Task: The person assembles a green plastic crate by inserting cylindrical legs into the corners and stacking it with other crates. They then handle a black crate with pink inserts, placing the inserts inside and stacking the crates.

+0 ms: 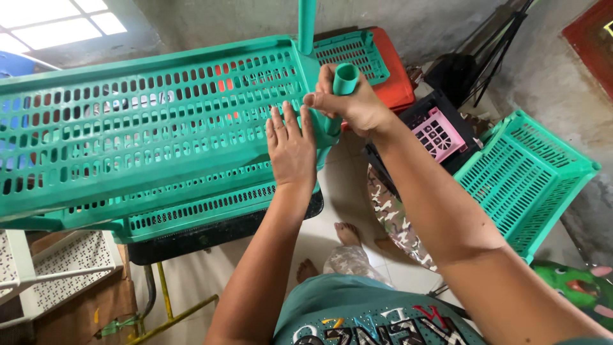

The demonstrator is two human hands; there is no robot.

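Gripping green tube (345, 80) w/ right hand (355, 105) at shelf (147, 121) corner; left hand (290, 148) flat, fingers together, beside.

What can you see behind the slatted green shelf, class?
Through the green shelf slots, patches of a red crate show; a pink crate sits beside it. The rest is covered.

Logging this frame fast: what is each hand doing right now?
Left hand: open, flat on the green slotted shelf.
Right hand: closed around a green plastic tube at the shelf's corner.
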